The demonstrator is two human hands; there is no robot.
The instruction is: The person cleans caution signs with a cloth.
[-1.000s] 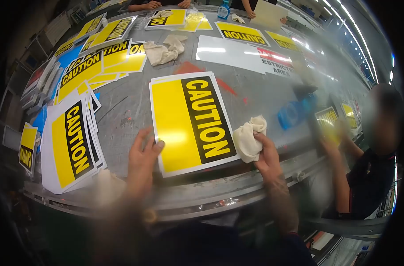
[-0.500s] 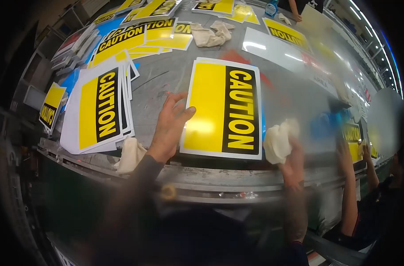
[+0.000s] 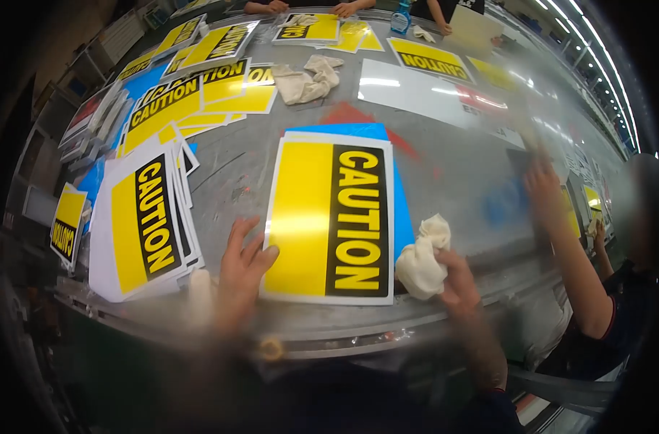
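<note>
While rag [image 3: 422, 266] is clutched in right grip [image 3: 458, 281], left grip [image 3: 242, 264] is spread open, thumb set at left edge of sign [image 3: 297, 217]. Sign is laid flat on tabletop [image 3: 224, 166], between both grips; blue sheet [image 3: 401, 210] is partly covered beneath. Left of left grip, sign pile [image 3: 130, 235] is laid. Farther off, second rag [image 3: 307, 81] is seen crumpled. At right, co-worker's hand [image 3: 548, 189] is held over tabletop.

Blurred blue object [image 3: 506, 204], blue sheet [image 3: 401, 199] part-hidden under caution sign [image 3: 300, 217]
</note>
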